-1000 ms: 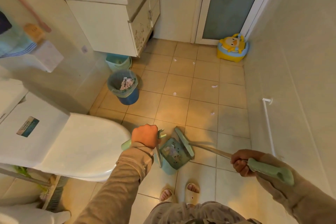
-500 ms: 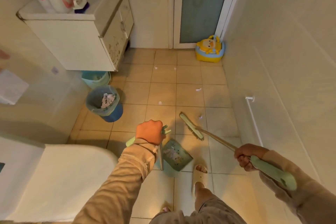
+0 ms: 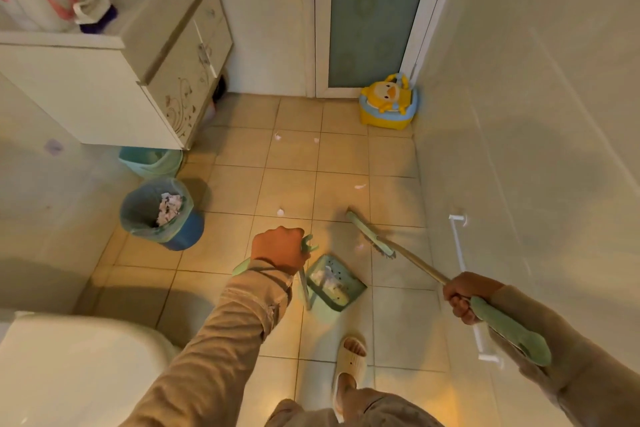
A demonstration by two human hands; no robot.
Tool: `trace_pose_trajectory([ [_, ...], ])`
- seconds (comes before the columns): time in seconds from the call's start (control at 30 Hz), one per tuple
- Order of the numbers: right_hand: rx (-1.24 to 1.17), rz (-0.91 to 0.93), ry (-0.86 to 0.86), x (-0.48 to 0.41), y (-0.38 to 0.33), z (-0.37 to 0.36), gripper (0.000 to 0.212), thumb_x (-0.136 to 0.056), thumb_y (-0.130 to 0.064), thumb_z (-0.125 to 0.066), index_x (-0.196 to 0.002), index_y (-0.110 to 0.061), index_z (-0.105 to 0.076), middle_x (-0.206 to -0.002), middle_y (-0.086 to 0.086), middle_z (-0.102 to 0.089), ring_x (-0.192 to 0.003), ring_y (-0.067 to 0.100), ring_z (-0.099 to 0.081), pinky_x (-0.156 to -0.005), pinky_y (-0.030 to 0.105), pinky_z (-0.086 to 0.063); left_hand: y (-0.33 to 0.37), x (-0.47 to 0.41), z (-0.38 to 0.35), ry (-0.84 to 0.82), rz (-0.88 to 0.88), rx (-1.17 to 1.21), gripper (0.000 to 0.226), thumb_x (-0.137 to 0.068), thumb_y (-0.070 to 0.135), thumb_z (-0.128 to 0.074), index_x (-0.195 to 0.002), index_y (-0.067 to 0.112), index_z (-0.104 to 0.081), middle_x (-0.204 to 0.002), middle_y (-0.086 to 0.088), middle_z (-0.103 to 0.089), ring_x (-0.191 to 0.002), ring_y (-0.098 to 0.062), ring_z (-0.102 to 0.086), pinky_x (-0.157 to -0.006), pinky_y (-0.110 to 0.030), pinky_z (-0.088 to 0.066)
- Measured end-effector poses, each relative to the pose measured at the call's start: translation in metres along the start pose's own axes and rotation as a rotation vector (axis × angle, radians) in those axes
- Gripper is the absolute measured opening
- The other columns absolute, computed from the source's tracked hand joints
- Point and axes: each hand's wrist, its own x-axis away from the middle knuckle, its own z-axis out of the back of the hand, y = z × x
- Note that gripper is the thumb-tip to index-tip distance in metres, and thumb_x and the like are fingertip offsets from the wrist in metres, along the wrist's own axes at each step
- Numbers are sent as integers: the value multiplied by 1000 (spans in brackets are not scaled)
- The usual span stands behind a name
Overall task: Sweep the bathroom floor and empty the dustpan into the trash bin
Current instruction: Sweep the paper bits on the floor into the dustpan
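My left hand (image 3: 278,249) grips the green top of the dustpan handle; the teal dustpan (image 3: 334,282) stands on the tiles just right of it with white paper scraps inside. My right hand (image 3: 465,295) holds the green-handled broom, and the broom head (image 3: 369,235) rests on the floor up and right of the dustpan, next to a small scrap (image 3: 360,247). More paper scraps (image 3: 281,211) lie scattered on the beige tiles farther ahead. The blue trash bin (image 3: 161,213), lined with a bag and holding paper, stands to the left.
A white cabinet (image 3: 114,90) juts out at upper left with a teal basin (image 3: 150,159) under it. The toilet (image 3: 76,371) fills the lower left. A yellow duck potty (image 3: 389,104) sits by the door. A white rail (image 3: 465,284) runs along the right wall.
I have stepped forward, right foot leading; the toilet has slid back and the bin is nearer. The broom has swung out away from the dustpan to the right.
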Motion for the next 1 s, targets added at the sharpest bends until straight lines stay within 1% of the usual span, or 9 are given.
trace_pose_trajectory([
  [0.2, 79, 13, 36, -23, -28, 21, 49, -90, 3, -35, -44, -12, -34, -20, 1, -34, -14, 9, -32, -29, 6, -27, 35, -42, 11, -54, -59, -70, 36, -94, 38, -46, -119, 14, -55, -119, -10, -65, -109, -30, -62, -90, -37, -49],
  [0.33, 42, 75, 73, -36, -40, 14, 32, -87, -2, -42, -56, -7, -40, -26, 1, -42, -20, 9, -37, -31, 11, -32, 29, -57, 20, -117, -52, -98, 38, -94, 37, -46, -120, 11, -55, -121, -10, -64, -110, -29, -61, -93, -36, -48],
  [0.4, 113, 28, 90, -40, -48, 2, 32, -89, -2, -40, -56, -6, -39, -26, 2, -41, -24, 11, -38, -35, 15, -32, 26, -58, 21, -129, -51, -109, 38, -95, 37, -45, -120, 10, -55, -121, -11, -64, -110, -30, -61, -93, -36, -48],
  [0.5, 334, -9, 82, -41, -51, -16, 32, -90, 0, -37, -59, -4, -39, -51, 7, -42, -47, 15, -38, -43, 21, -33, 28, -53, 17, -138, -66, -107, 36, -97, 35, -43, -120, 10, -55, -120, -10, -65, -109, -30, -62, -92, -36, -48],
  [0.6, 446, -66, 16, -39, -33, -25, 28, -90, 1, -38, -63, -4, -37, -61, 7, -40, -51, 14, -38, -43, 19, -35, 36, -50, 11, -127, -91, -109, 33, -97, 31, -42, -120, 12, -56, -118, -9, -66, -107, -29, -63, -90, -35, -49],
  [0.7, 461, -106, -31, -27, -16, -22, 30, -88, 2, -39, -60, -7, -35, -56, 6, -43, -47, 12, -41, -41, 18, -35, 41, -52, 10, -109, -97, -123, 30, -97, 29, -43, -118, 14, -58, -117, -8, -67, -106, -28, -64, -89, -34, -50],
  [0.8, 372, -160, -100, -18, -7, 1, 36, -87, 2, -39, -53, -8, -37, -28, 2, -42, -25, 9, -41, -36, 12, -31, 38, -58, 16, -102, -93, -126, 31, -97, 32, -43, -118, 14, -59, -116, -7, -67, -106, -27, -64, -90, -35, -50],
  [0.83, 339, -171, -98, -15, -5, 10, 38, -87, 2, -41, -51, -9, -38, -25, 0, -40, -21, 8, -39, -34, 10, -30, 36, -59, 18, -98, -92, -129, 32, -97, 33, -42, -118, 14, -59, -117, -7, -67, -106, -27, -64, -89, -35, -49],
  [1.0, 279, -188, -55, -12, 0, 35, 40, -87, 1, -44, -49, -8, -39, -28, 0, -38, -20, 8, -37, -32, 8, -29, 27, -60, 19, -85, -89, -111, 34, -96, 36, -42, -118, 15, -59, -117, -7, -67, -107, -27, -63, -90, -35, -49],
])
